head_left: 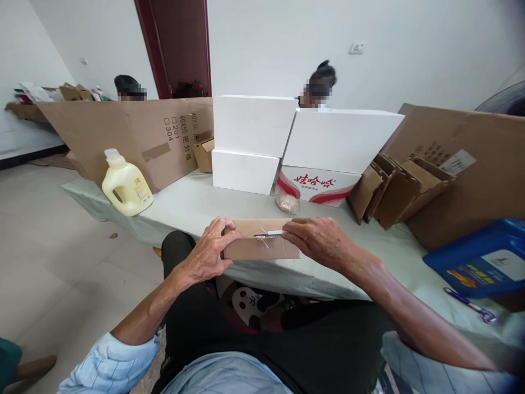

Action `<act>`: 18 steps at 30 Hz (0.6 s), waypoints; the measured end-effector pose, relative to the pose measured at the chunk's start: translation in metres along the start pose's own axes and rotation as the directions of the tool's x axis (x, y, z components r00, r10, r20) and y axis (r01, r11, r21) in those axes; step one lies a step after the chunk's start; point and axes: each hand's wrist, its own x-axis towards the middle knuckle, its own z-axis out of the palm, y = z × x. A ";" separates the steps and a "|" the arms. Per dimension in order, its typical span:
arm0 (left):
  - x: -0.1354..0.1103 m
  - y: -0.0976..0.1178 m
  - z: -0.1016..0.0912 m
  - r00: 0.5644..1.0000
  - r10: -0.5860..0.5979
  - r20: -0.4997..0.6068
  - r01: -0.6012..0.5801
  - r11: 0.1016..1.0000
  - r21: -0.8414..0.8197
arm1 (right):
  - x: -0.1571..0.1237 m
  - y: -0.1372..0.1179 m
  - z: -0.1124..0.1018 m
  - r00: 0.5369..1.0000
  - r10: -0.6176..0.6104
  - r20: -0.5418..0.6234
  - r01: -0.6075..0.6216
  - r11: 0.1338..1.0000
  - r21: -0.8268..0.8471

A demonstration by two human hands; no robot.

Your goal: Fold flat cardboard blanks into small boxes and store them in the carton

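Note:
A small cardboard box lies at the table's near edge, a seam running along its top. My left hand grips the box's left end, with the thumb on top and fingers around the side. In my right hand, closed above the box's right end, is a slim knife with a white handle. Its dark blade lies along the seam, where bits of clear tape glint. Just beyond the box sits a crumpled tan bundle.
White boxes are stacked ahead, between large cardboard panels. A yellow jug stands left; folded cartons, a blue container and a purple-handled tool lie right. Two people are partly visible behind the boxes.

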 end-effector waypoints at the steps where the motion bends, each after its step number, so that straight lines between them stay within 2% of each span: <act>1: 0.000 0.000 0.000 1.000 -0.001 0.004 0.001 1.000 0.003 | 0.002 -0.003 -0.004 1.000 -0.003 0.015 0.003 1.000 -0.004; 8: -0.001 -0.002 0.000 1.000 -0.015 0.015 0.015 1.000 0.012 | 0.015 -0.017 -0.024 0.997 -0.031 0.074 0.036 0.997 -0.066; 13: -0.002 -0.001 -0.001 1.000 -0.014 0.023 0.014 1.000 0.014 | 0.018 -0.016 -0.027 0.998 -0.041 0.041 0.045 0.992 -0.117; 18: -0.003 0.000 -0.002 0.999 -0.018 0.027 0.018 1.000 0.008 | 0.016 -0.014 -0.026 0.996 -0.081 0.049 0.085 0.993 -0.087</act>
